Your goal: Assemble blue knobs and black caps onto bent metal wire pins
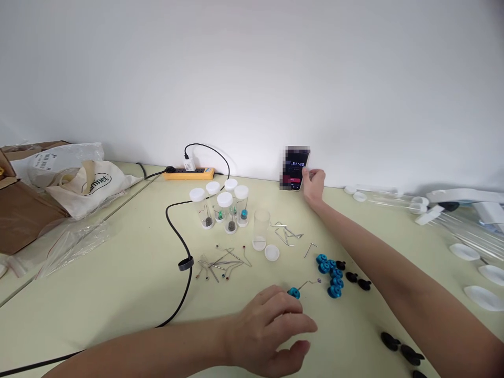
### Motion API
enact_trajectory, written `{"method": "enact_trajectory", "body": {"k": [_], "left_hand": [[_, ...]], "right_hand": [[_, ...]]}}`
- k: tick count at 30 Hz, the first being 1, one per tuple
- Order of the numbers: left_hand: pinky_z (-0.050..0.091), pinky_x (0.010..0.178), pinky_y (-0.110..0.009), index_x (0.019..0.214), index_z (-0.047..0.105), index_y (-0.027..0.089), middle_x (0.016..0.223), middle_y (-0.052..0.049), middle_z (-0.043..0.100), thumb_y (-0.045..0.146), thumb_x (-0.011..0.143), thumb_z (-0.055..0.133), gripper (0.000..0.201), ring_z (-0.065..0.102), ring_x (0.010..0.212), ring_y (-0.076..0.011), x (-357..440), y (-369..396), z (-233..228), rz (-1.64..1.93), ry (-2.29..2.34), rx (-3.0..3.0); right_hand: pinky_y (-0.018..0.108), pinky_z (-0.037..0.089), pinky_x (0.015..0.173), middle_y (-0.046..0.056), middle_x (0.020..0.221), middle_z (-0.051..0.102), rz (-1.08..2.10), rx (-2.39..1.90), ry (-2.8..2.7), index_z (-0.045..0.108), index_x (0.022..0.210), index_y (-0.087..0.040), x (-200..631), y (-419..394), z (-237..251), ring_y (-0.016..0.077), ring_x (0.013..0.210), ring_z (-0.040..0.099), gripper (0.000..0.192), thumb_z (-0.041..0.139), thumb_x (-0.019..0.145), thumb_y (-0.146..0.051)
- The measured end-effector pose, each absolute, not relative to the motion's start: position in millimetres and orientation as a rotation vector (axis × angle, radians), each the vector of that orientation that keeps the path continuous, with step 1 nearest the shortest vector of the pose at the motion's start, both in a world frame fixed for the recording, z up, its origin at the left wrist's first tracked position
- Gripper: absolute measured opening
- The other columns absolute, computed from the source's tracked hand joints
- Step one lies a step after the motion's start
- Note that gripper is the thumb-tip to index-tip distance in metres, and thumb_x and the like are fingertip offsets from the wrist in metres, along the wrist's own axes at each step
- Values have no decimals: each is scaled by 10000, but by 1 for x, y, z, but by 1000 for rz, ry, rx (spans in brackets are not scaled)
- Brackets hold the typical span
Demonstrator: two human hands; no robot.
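Observation:
Over the front of the table, my left hand [271, 331] is loosely curled, its thumb and index finger apart with nothing between them. Just beyond its knuckles lies a blue grooved wheel [294, 293], partly hidden by the hand. A thin bent wire [308, 283] with a small purple end extends from the wheel. Stretched out to the wall, my right hand [314, 185] grips the edge of a smartphone [296, 170], thumb on the front. The phone is upright against the wall and shows a timer, partly blurred out.
Several capped clear tubes [224, 210] stand behind an uncapped tube [260, 231] and a loose white lid [271, 252]. Bent wires [224, 262], hex keys [285, 233], blue wheels [334, 275] and black knobs [364, 284] lie about. A cable [185, 236] runs from a power strip [189, 173].

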State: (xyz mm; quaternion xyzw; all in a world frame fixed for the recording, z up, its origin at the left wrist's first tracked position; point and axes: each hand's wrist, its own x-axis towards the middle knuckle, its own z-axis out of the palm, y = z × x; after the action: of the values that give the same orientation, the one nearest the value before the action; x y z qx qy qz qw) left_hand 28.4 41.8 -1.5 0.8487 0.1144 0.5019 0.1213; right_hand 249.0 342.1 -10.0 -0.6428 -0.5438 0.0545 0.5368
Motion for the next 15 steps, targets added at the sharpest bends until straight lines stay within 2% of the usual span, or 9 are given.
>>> {"method": "enact_trajectory", "body": {"k": [6, 12, 15], "left_hand": [[502, 601, -302, 1180, 474, 149, 748, -71, 578, 163, 766, 548, 421, 571, 710, -183, 29, 41, -3, 1483, 337, 2485], [504, 626, -300, 1183, 481, 152, 748, -66, 575, 171, 780, 529, 407, 576, 726, -182, 29, 41, -2, 1469, 328, 2519], [499, 635, -302, 1156, 495, 144, 762, -72, 572, 165, 767, 539, 392, 576, 730, -183, 29, 41, -1, 1454, 328, 2539]], "right_hand": [[415, 426, 882, 98, 990, 504, 137, -1520, -1277, 460, 957, -188, 251, 340, -9, 234, 924, 505, 439, 419, 884, -619], [439, 428, 862, 114, 1047, 477, 164, -1577, -1242, 452, 983, -186, 244, 340, -6, 261, 936, 503, 531, 540, 790, -673], [436, 417, 901, 124, 1080, 475, 192, -1577, -1235, 435, 1003, -186, 243, 339, -5, 260, 967, 497, 510, 511, 817, -654]]}}
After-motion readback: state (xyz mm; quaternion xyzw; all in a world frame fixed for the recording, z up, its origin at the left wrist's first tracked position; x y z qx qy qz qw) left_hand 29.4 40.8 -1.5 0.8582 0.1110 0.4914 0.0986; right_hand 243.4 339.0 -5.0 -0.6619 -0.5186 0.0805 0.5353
